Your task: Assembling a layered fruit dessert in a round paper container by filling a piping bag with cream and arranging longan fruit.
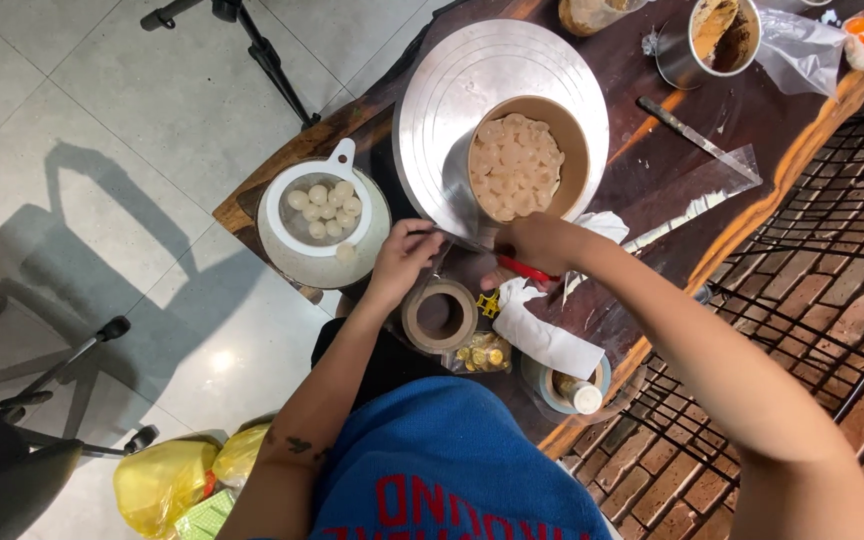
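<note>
My right hand (537, 243) grips red-handled scissors (524, 268) just below a round cake ring (527, 165) filled with pale round fruit pieces, standing on a silver turntable (452, 90). My left hand (404, 255) pinches the end of a thin clear strip that runs toward the ring's lower edge. A roll of tape (439, 315) lies just below both hands. To the left, a white strainer (314, 208) with several pale fruit balls rests in a glass bowl (302, 262).
A long knife (692, 135), clear plastic sheet (692, 195), metal tin (717, 40) with brown contents and bagged ingredients lie at the table's far end. White paper (547, 340), a small packet (480, 352) and a capped bottle (580, 392) sit near me. Black wire racks (802, 300) lie right; a tripod (252, 40) and yellow bags (167, 480) stand on the tiled floor.
</note>
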